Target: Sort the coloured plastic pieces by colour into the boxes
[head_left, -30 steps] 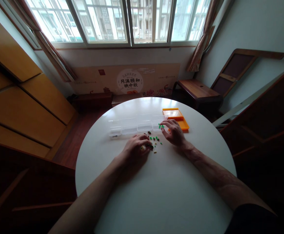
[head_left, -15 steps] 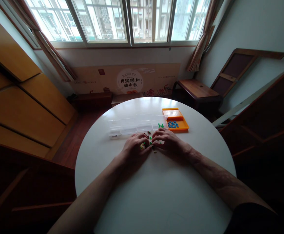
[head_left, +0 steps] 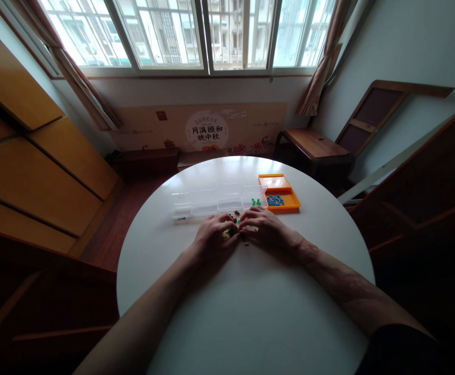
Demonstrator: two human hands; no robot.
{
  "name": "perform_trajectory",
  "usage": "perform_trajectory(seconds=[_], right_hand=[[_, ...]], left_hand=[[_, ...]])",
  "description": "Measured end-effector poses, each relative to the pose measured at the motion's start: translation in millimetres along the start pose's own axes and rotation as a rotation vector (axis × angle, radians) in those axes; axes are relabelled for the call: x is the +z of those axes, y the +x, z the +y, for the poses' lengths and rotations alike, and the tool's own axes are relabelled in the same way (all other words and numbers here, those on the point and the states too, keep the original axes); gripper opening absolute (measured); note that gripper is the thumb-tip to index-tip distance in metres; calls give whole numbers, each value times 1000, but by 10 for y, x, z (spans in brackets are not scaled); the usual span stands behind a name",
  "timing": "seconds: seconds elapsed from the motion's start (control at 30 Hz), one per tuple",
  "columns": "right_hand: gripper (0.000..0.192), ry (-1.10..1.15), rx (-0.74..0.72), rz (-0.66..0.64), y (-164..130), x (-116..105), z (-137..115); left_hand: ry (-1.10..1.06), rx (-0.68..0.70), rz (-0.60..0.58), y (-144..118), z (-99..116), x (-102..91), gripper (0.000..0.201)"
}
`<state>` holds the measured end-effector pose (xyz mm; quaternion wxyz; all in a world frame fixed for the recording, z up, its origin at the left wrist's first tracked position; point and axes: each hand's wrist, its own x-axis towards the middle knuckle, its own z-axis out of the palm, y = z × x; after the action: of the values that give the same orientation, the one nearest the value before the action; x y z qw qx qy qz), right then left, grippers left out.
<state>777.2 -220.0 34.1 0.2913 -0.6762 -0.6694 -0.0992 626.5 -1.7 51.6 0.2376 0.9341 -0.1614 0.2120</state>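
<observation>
Both hands rest palm down on the round white table point(head_left: 250, 302), fingertips meeting over a small pile of green, dark and yellow pieces point(head_left: 233, 230). My left hand point(head_left: 213, 240) covers the pile's left part, fingers curled over it. My right hand point(head_left: 266, 229) lies on its right part, fingertips touching the pieces. What either hand grips is hidden. Just beyond the hands stands a clear divided plastic box point(head_left: 211, 202), with a few green pieces point(head_left: 256, 201) in its right compartment. An orange tray point(head_left: 287, 195) to the right holds blue pieces point(head_left: 275, 199).
A dark wooden side table point(head_left: 313, 145) and a folded chair frame point(head_left: 371, 112) stand at the back right. Wooden cabinets point(head_left: 35, 172) line the left wall. Windows and a printed cardboard panel point(head_left: 206, 130) run along the far wall.
My right hand came back from the clear box and orange tray to the pile and now meets my left hand there. The left hand stayed on the pile.
</observation>
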Motion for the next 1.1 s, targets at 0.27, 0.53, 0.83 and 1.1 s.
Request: perform_trajectory(seconds=[0.27, 0.53, 0.83, 1.1], right_hand=[[9, -14, -1, 24, -13, 8, 33], [15, -94, 248, 298, -34, -79, 43], [10, -174, 460, 468, -82, -85, 153], [12, -61, 171, 245, -53, -57, 68]], left_hand=[[-19, -2, -18, 3, -17, 2, 5], [-1, -3, -59, -6, -16, -52, 9], [2, 0, -65, -12, -31, -34, 4], [37, 16, -33, -20, -71, 13, 9]])
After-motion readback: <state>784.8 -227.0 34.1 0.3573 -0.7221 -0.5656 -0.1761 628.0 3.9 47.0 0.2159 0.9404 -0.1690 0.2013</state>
